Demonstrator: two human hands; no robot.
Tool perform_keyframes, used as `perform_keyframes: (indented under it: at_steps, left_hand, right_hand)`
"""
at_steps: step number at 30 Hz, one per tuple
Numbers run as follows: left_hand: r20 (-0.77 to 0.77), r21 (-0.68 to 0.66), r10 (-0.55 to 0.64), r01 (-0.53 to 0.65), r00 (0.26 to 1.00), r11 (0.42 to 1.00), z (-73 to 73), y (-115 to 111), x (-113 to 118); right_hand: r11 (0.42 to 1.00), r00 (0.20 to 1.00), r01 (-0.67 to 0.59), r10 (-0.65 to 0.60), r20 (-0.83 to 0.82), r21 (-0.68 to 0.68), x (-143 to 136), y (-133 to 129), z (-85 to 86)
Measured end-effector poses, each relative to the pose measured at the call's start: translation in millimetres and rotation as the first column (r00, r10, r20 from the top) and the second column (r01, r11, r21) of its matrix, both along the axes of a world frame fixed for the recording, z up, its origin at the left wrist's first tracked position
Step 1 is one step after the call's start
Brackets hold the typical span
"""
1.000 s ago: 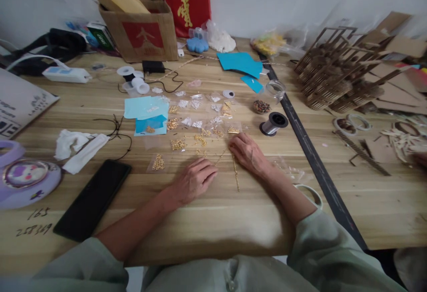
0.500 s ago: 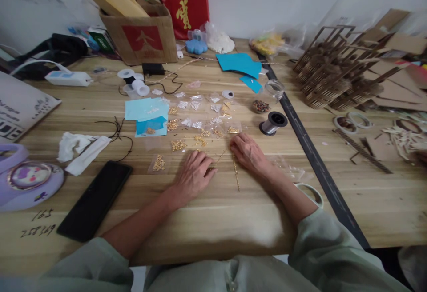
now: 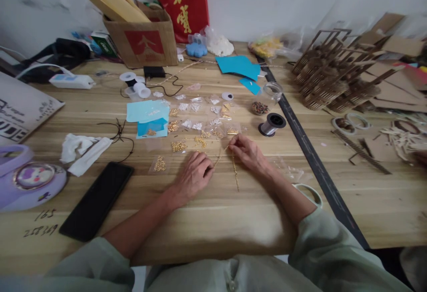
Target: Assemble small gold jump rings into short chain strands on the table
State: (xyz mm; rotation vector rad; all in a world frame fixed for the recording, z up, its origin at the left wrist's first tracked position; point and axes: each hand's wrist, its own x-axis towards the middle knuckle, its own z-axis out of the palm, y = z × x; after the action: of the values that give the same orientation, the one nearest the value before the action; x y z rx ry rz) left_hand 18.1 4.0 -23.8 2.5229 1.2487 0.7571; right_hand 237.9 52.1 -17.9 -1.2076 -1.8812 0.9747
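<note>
A thin gold beaded chain runs between my hands, and one length of it hangs down over the table below my right fingers. My right hand pinches the chain between thumb and fingertips. My left hand rests on the wood with its fingers curled in around the chain's other end, which they hide. Just beyond both hands lie small clear bags of gold beads, with loose gold beads among them. Farther back are bags of silver-white beads. One more bag of gold beads sits left of my left hand.
A wire spool and a jar of dark beads stand to the right. Beside my right forearm is a tape roll. A black phone lies at left. Brown wooden structures crowd the back right.
My right fingertips have drawn back slightly and now pinch the slanting chain length at its top. The fingers of my left hand have curled in more. The view has shifted a little.
</note>
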Motion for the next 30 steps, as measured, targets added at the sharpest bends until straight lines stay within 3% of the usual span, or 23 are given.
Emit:
perform_keyframes:
  at_steps: [4, 9, 14, 19, 25, 30]
  left_hand:
    - [0.026, 0.004, -0.003, 0.003, 1.000, 1.000, -0.9, -0.1, 0.0]
    - [0.151, -0.054, 0.030, -0.022, 0.988, 0.998, 0.9, 0.2, 1.5]
    - [0.348, -0.173, 0.031, 0.031, 0.937, 0.985, 7.6, 0.6, 3.1]
    - [0.462, -0.376, 0.054, 0.140, 0.885, 0.916, 8.5, 2.0, 4.9]
    - [0.441, -0.428, 0.112, 0.099, 0.891, 0.899, 6.0, 3.5, 5.7]
    - [0.500, -0.536, 0.177, 0.143, 0.847, 0.832, 10.3, 4.3, 4.4]
  right_hand:
    - [0.966, 0.939, -0.140, 0.060, -0.338, -0.217, -4.3, -0.6, 4.7]
    - [0.915, 0.858, -0.272, 0.090, -0.506, -0.299, -6.8, -3.4, 12.5]
    - [0.870, 0.841, -0.382, 0.186, -0.508, -0.313, -9.9, -10.9, 24.8]
    - [0.844, 0.830, -0.431, 0.232, -0.507, -0.320, -13.3, -15.9, 29.0]
    - [0.880, 0.856, -0.365, 0.190, -0.482, -0.302, -13.7, -15.4, 24.6]
    - [0.916, 0.896, -0.302, 0.177, -0.408, -0.265, -14.0, -13.4, 21.6]
